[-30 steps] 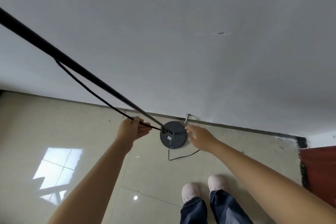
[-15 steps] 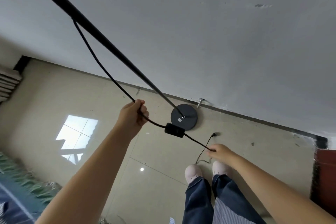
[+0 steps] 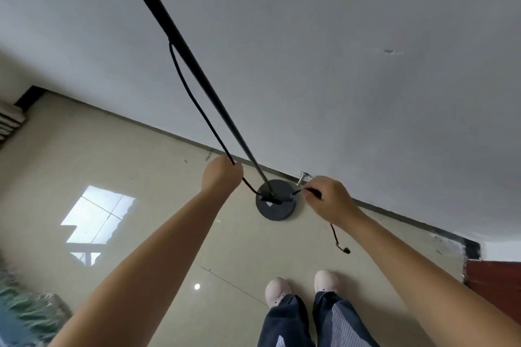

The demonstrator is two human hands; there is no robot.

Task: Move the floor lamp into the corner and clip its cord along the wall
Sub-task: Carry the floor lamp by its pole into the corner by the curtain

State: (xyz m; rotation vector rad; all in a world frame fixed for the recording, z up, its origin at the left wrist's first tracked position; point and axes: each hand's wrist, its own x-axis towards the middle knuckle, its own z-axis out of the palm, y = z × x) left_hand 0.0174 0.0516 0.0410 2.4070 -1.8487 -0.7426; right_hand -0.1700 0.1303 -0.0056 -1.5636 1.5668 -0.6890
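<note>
Both hands, left (image 3: 222, 176) and right (image 3: 331, 200), fingers closed on cord (image 3: 197, 104).

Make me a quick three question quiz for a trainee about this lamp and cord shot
1. True or false: the lamp base stands on the floor near the wall.
2. Which hand grips the cord nearer the pole? A left hand B right hand
3. Fill in: the cord's loose end hangs below the ___ hand.

Key: 1 true; 2 A; 3 right.
</note>
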